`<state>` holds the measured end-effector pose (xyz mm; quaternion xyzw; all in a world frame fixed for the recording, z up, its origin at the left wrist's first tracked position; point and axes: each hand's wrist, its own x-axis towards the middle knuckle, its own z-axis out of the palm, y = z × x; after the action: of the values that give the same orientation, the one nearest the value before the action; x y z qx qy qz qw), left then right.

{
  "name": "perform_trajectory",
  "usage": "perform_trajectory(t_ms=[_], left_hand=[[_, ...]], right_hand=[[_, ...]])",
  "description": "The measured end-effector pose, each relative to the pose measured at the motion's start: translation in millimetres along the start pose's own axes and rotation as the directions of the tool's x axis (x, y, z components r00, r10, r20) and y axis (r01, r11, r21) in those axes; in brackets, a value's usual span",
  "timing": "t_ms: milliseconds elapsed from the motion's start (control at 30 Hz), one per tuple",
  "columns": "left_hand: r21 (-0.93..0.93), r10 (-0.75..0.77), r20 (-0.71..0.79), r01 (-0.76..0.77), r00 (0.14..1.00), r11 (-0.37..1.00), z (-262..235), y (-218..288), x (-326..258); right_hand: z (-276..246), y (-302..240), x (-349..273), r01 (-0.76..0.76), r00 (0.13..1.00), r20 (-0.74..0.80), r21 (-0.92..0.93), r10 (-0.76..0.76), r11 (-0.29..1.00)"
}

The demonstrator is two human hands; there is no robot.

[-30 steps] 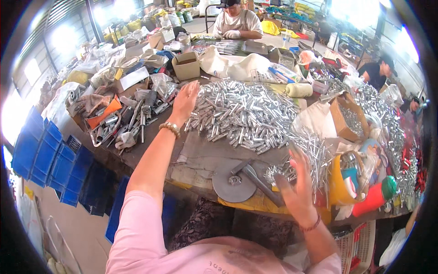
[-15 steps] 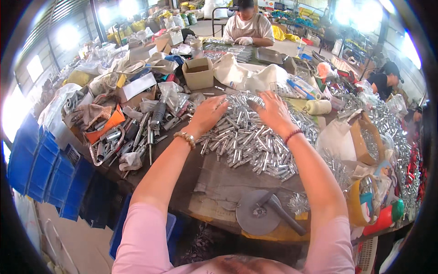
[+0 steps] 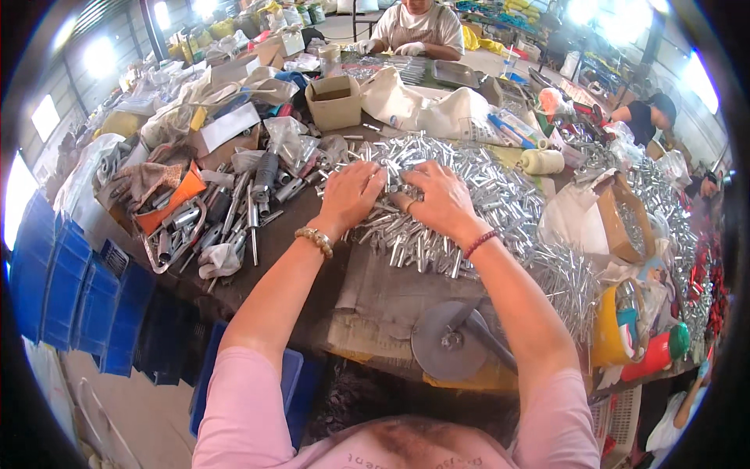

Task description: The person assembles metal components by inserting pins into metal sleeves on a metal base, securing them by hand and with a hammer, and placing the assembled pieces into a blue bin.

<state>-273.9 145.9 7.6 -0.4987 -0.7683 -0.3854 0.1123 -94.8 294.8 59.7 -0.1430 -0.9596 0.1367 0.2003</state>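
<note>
A heap of small shiny silver metal tubes [image 3: 504, 207] is spread over the middle of the worktable. My left hand [image 3: 349, 195] lies palm down on the heap's left edge, its fingers stretched loosely and its tips among the tubes. Close by, my right hand [image 3: 440, 199] rests on the tubes with fingers stretched forward and thumb apart. Neither hand visibly grips a tube; the palms' undersides are hidden. Nearer to me sits a round grey disc [image 3: 437, 352] with a dark bar [image 3: 492, 344] over it.
Left of the heap lie metal tools, an orange piece [image 3: 176, 202] and a work glove [image 3: 141, 181]. Blue bins [image 3: 70, 289] stand at far left. Beyond are an open cardboard box [image 3: 334, 113] and a co-worker in white gloves [image 3: 410, 49]. Thin metal pins [image 3: 566, 285] lie right.
My hands have come closer together, the right one moving left and nearer me. The pile's near edge looks changed, and more thin pins show at the right. The view has shifted slightly.
</note>
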Motion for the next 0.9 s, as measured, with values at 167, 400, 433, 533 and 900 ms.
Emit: perform_trajectory(t_ms=[167,400,433,533,900], left_hand=[[-0.009,-0.079,0.076,0.08,0.994,0.997,-18.8,19.3,-24.6],[-0.077,-0.193,0.023,0.194,0.981,0.978,-29.8,38.7,-76.9],[-0.058,-0.183,0.002,0.183,0.983,0.981,-28.6,37.1,-86.1],[-0.049,-0.208,0.031,0.209,0.978,0.977,-37.0,45.1,-107.2],[-0.001,-0.012,0.0,0.012,1.0,1.0,-69.9,51.0,-154.4]], right_hand=[[4.4,-18.6,-24.1,0.092,0.992,-0.089,0.015,-0.091,0.996],[10.1,-38.7,-62.8,0.181,0.975,-0.137,0.03,-0.175,0.983],[11.8,-40.2,-67.0,0.213,0.968,-0.141,0.014,-0.208,0.977],[12.6,-43.8,-82.1,0.243,0.966,-0.094,0.011,-0.241,0.97],[16.2,-69.8,-120.1,0.409,0.9,-0.103,-0.139,-0.424,0.902]])
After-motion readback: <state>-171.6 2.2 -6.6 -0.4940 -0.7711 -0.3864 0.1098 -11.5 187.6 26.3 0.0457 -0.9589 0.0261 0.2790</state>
